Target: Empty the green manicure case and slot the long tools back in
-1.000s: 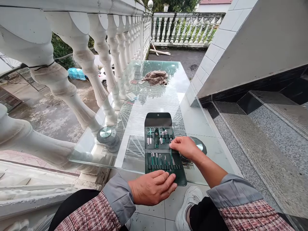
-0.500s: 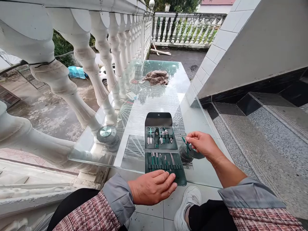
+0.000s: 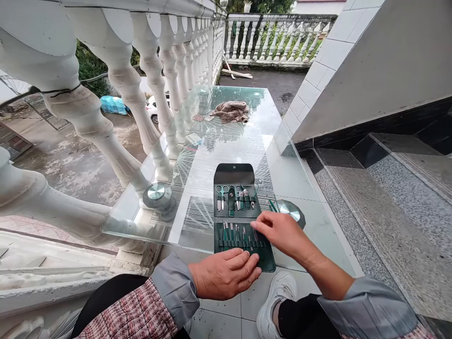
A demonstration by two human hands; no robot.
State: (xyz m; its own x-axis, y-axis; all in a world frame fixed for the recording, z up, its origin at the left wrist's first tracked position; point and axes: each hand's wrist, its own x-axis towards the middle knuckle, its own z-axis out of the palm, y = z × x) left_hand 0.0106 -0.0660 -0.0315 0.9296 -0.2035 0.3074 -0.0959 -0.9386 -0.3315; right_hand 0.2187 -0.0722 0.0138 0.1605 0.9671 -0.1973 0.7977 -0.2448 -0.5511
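Observation:
A dark green manicure case (image 3: pixel 234 175) lies unfolded near the front edge of the glass table. Its upper panel holds scissors (image 3: pixel 222 197), nail clippers (image 3: pixel 241 199) and other tools; slim tools stand in the loops of the lower panel. My left hand (image 3: pixel 228 275) rests across the case's lower end with fingers stretched out and together, its thumb hidden. Over the lower panel's right side, my right hand (image 3: pixel 282 230) pinches the upper end of a nail file (image 3: pixel 254 234) that stands in its loop. Green tweezers (image 3: pixel 271 205) lie on the glass beyond my right hand.
The glass table (image 3: pixel 300 181) has round metal-topped supports (image 3: pixel 157 192) below it. A crumpled brown cloth (image 3: pixel 231 112) and a small card (image 3: pixel 193 139) lie farther back. White balusters (image 3: pixel 120 89) line the left; stone steps (image 3: pixel 353 188) rise on the right.
My right hand has let go of the green tweezers, leaving them on the glass, and has moved left to the nail file. The left hand stays on the case.

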